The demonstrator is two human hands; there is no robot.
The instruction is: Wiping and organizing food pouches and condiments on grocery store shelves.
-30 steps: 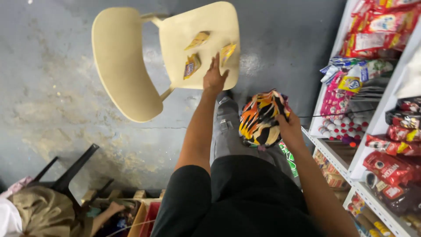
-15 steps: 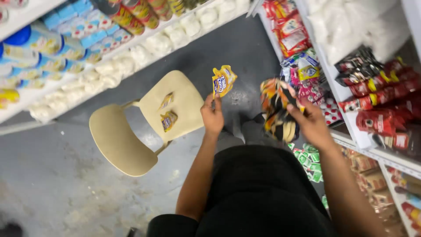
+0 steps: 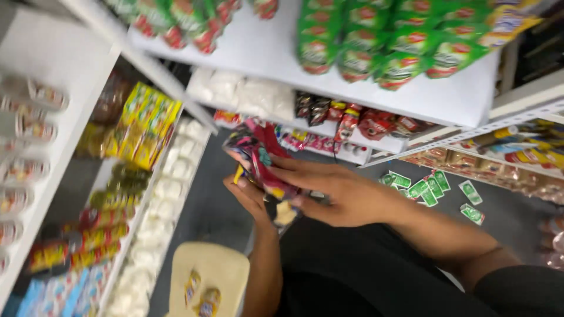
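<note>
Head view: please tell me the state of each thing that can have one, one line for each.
Bundle of colourful snack packets: held between both hands, off the shelves.
Left hand: under the bundle, fingers closed on it.
Right hand: laid over the bundle, gripping.
Cream chair: below, two small packets lying on its seat.
Green packets: scattered loose on the floor.
Upper shelf: stocked with green bags.

- Bright, even light on my feed, white shelf boards [image 3: 276, 53] almost washed out up top.
- Heavy motion blur everywhere; packets on the left shelves [image 3: 35, 176] smear badly.
- My hands look soft-edged, no crisp detail.
- Floor [image 3: 211, 205] between shelves reads dimmer, grey, with soft shadows.
</note>
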